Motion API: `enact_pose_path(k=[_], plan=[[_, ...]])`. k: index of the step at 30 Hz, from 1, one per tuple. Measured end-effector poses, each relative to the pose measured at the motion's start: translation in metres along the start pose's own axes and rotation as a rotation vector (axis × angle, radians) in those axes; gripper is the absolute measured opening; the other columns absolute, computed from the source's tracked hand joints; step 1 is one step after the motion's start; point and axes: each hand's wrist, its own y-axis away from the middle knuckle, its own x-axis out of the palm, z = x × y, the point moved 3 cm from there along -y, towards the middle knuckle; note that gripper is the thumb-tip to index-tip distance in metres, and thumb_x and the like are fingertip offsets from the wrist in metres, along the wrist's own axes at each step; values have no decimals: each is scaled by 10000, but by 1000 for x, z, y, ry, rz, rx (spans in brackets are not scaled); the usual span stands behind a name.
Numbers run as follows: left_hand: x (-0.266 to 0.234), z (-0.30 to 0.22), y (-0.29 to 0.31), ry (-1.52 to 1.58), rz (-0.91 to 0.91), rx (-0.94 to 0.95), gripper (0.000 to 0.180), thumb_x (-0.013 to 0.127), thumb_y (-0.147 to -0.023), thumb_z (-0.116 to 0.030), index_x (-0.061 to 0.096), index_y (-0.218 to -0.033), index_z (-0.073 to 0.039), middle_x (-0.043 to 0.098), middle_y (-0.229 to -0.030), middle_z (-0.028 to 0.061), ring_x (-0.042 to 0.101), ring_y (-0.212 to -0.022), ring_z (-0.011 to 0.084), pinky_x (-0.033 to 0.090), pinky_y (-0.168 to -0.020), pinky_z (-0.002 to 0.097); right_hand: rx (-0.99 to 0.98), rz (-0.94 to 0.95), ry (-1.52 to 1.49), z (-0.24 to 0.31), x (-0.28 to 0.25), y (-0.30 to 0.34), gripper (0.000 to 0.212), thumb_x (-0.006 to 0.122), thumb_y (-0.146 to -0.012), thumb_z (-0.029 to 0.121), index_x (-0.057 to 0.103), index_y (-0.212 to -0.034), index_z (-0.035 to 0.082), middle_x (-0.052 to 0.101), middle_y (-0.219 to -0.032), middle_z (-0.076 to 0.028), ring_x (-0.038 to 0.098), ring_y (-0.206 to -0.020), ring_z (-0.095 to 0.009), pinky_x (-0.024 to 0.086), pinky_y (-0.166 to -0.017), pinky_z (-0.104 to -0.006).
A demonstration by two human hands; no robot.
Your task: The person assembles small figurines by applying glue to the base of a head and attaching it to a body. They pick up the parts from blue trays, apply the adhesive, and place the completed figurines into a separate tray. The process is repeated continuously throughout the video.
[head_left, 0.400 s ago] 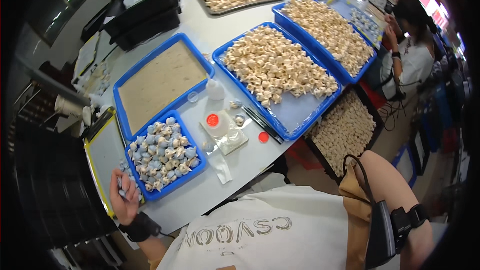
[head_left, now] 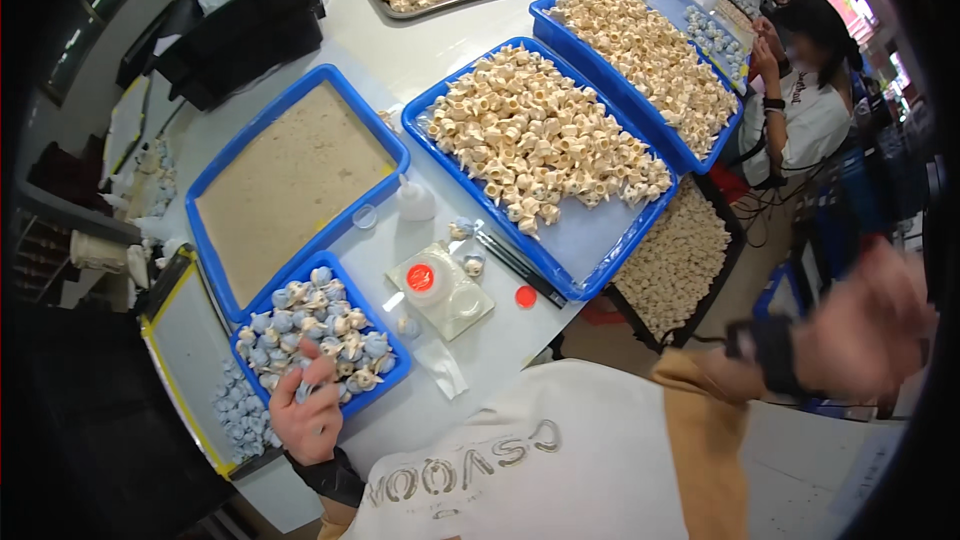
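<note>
My left hand (head_left: pixel 308 418), fingers curled, is over the near left edge of the small blue tray (head_left: pixel 398 368). A small blue-grey piece (head_left: pixel 304 392) shows between its fingers. In that tray lies a heap of small blue-and-cream molded pieces (head_left: pixel 322 312). More blue-grey pieces (head_left: pixel 243 418) lie beside it, on a yellow-edged board (head_left: pixel 165 360). My right hand (head_left: pixel 865 325) is raised far to the right, away from the table, smeared by motion; I cannot make out its fingers. Dark bands circle both wrists.
Large blue trays of cream pieces (head_left: pixel 545 135) stand beyond. A blue tray of sand-coloured material (head_left: pixel 295 185) sits at left. Between them are a white squeeze bottle (head_left: pixel 415 200), a red-marked jar (head_left: pixel 421 278), and dark pens (head_left: pixel 520 265). Black crates (head_left: pixel 240 40) stand behind; a co-worker (head_left: pixel 805 90) sits at right.
My left hand has moved right, from beside the small blue tray to over its near edge. My right hand has swung up into view at the right. The whole view has shifted slightly.
</note>
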Motion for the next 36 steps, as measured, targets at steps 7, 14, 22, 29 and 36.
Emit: enact_pose_path(k=[7,14,22,29,36], plan=[[-22,-10,5,-564,-110,86,357,298,-945,-285,404,-1160,-21,466,-755,141,398,-442,134,323,-358,231,483,708,1184,-184,16,140,432,704,-710,244,580,-1085,70,537,-999,-170,545,-937,-269,441,-810,-364],[-23,-8,-8,-817,24,-30,498,351,-860,-191,337,-1242,128,546,-784,223,436,-436,126,370,-375,205,663,761,1084,-187,33,132,323,684,-654,31,564,-954,53,530,-925,-121,542,-849,-300,441,-739,-363],[-27,-8,2,-961,-14,-2,547,484,-875,-426,451,-1113,66,540,-662,82,402,-456,69,300,-390,187,759,890,902,-195,22,130,274,631,-711,1,551,-971,33,563,-852,-131,561,-692,-246,456,-625,-325],[-29,-11,2,-853,18,67,546,406,-907,-448,450,-1111,57,474,-655,49,421,-478,81,307,-392,193,835,945,913,-197,23,125,291,644,-694,13,546,-968,21,575,-802,-142,568,-659,-251,458,-603,-328],[-20,-4,-1,-903,-44,-8,519,420,-913,-376,462,-1115,100,507,-750,91,453,-471,103,342,-409,204,759,986,1021,-198,29,120,224,644,-689,23,512,-870,11,564,-724,-150,572,-636,-265,442,-571,-344]])
